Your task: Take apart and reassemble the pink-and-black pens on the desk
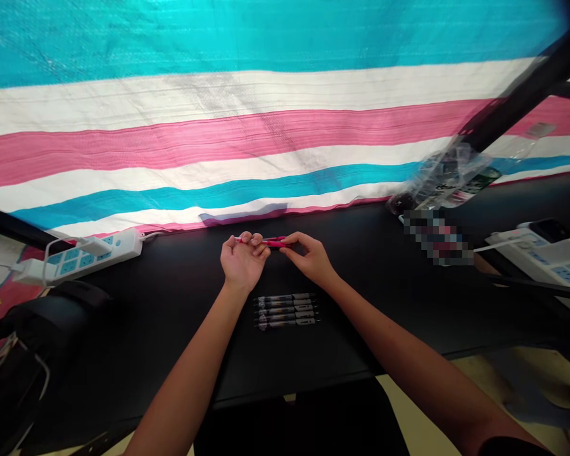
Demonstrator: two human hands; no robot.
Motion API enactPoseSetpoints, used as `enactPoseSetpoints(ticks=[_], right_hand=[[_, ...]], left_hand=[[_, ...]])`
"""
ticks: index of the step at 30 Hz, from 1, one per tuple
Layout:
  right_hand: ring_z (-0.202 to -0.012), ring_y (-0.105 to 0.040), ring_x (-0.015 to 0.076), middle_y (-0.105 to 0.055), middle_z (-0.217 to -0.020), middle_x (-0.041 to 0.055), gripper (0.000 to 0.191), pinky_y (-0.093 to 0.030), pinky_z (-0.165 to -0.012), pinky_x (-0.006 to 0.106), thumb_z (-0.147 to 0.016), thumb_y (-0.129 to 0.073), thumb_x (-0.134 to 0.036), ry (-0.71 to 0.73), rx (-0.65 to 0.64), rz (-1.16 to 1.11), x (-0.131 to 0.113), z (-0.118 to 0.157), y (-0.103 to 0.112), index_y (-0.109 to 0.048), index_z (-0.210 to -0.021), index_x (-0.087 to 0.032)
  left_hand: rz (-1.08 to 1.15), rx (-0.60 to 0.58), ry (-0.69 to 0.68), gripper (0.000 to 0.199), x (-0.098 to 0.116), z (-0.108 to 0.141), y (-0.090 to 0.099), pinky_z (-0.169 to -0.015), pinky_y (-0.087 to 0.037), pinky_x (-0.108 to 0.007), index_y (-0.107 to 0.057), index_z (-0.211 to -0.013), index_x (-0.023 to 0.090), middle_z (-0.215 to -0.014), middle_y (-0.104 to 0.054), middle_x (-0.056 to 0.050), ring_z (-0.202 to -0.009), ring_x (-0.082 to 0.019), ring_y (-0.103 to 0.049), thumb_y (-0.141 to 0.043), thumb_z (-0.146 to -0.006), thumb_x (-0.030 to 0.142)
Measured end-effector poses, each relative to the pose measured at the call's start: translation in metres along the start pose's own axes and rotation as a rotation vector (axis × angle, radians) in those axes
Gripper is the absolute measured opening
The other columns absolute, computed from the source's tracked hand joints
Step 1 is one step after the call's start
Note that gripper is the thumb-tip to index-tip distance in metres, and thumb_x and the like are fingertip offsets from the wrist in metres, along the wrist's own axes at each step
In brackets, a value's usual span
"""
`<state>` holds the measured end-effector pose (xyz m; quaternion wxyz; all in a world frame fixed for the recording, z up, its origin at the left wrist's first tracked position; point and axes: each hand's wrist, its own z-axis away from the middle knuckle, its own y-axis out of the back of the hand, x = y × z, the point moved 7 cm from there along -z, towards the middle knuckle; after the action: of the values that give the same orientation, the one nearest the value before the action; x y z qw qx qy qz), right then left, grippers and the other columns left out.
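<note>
My left hand (pixel 244 259) is turned with the palm upward, the wrist toward me, and its fingers curl around one end of a slim pink thing (pixel 276 243), which looks like a pen; I cannot tell if it is one or several. My right hand (pixel 308 256) comes from the other side with its back upward, and it pinches the other end between the thumb and the bent index finger. So both hands are grasping the same pink thing, which lies across between them, above the far part of the black table (pixel 171 291). My two forearms are bare and stretched forward, and they come closer to each other toward the hands.

Between the forearms, nearer to my body, a row of clear pens (pixel 287 310) lies flat on the table, side by side. To the left there is a white power strip (pixel 123 247) with blue sockets, and on the right side a second power strip (pixel 546 253). Near this one lies a crumpled plastic bag (pixel 449 174). Behind the table hangs a striped sheet (pixel 266 139) in blue, white and pink
</note>
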<state>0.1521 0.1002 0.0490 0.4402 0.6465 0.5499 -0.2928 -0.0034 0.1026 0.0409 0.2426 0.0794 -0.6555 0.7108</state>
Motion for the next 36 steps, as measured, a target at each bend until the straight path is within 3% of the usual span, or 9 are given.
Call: enactPoseSetpoints(ticks=[11,16,20,24,27,30,36], right_hand=[[-0.085,-0.068,0.0218,-0.073,-0.091,0.0061,0.015,-0.053,-0.079,0.036,-0.086,-0.072,-0.033,-0.008,-0.003,0.006,0.0,0.0,0.001,-0.07,-0.091,-0.02],[-0.084,-0.067,0.0216,-0.074,-0.093,0.0063,0.017,-0.053,-0.079,0.037,-0.086,-0.072,-0.036,-0.025,-0.01,0.031,-0.001,0.001,0.0,-0.07,-0.092,-0.02],[-0.08,-0.066,0.021,-0.074,-0.091,0.0059,0.02,-0.054,-0.077,0.037,-0.087,-0.071,-0.039,-0.049,-0.005,0.042,0.001,0.001,0.001,-0.071,-0.093,-0.021],[-0.08,-0.067,0.0218,-0.074,-0.088,0.0056,0.021,-0.054,-0.076,0.037,-0.088,-0.07,-0.04,-0.077,0.034,0.051,0.007,-0.001,0.01,-0.072,-0.095,-0.021],[-0.08,-0.067,0.0222,-0.073,-0.087,0.0055,0.021,-0.054,-0.077,0.037,-0.088,-0.069,-0.04,-0.09,0.082,0.065,0.01,-0.004,0.019,-0.072,-0.094,-0.02],[-0.079,-0.067,0.0221,-0.073,-0.086,0.0053,0.021,-0.053,-0.076,0.036,-0.088,-0.068,-0.04,-0.095,0.086,0.083,0.012,-0.005,0.023,-0.072,-0.092,-0.02],[-0.074,-0.065,0.0214,-0.073,-0.082,0.0051,0.019,-0.05,-0.068,0.033,-0.089,-0.064,-0.036,-0.066,-0.015,0.192,0.016,-0.008,0.02,-0.073,-0.087,-0.02]], left_hand=[[-0.027,0.02,-0.006,0.033,0.0,0.001,0.0,-0.055,-0.038,-0.028,-0.04,-0.073,0.02,-0.073,-0.04,-0.002,-0.054,-0.013,-0.035,-0.032,-0.097,0.041],[-0.122,0.03,-0.027,0.044,0.002,0.002,0.002,-0.057,-0.039,-0.029,-0.042,-0.073,0.021,-0.074,-0.042,-0.003,-0.055,-0.013,-0.036,-0.028,-0.097,0.055],[-0.295,0.039,-0.051,0.047,0.005,-0.001,0.003,-0.057,-0.041,-0.031,-0.045,-0.074,0.021,-0.078,-0.051,-0.005,-0.056,-0.013,-0.041,-0.033,-0.095,0.062],[-0.468,0.045,-0.086,0.036,0.014,-0.01,0.008,-0.055,-0.04,-0.028,-0.057,-0.083,0.02,-0.091,-0.064,-0.007,-0.057,-0.012,-0.045,-0.049,-0.093,0.053],[-0.737,0.047,-0.237,0.027,0.034,-0.016,0.015,-0.054,-0.04,-0.025,-0.067,-0.09,0.018,-0.077,-0.061,-0.002,-0.057,-0.011,-0.049,-0.068,-0.086,0.044],[-1.097,-0.005,-0.301,0.031,0.047,-0.02,0.018,-0.056,-0.043,-0.026,-0.074,-0.092,0.015,-0.069,-0.062,-0.002,-0.058,-0.011,-0.053,-0.073,-0.084,0.045],[-1.36,-0.066,-0.178,0.034,0.059,-0.018,0.025,-0.061,-0.048,-0.03,-0.076,-0.089,0.015,-0.072,-0.069,-0.005,-0.061,-0.015,-0.058,-0.073,-0.082,0.048]])
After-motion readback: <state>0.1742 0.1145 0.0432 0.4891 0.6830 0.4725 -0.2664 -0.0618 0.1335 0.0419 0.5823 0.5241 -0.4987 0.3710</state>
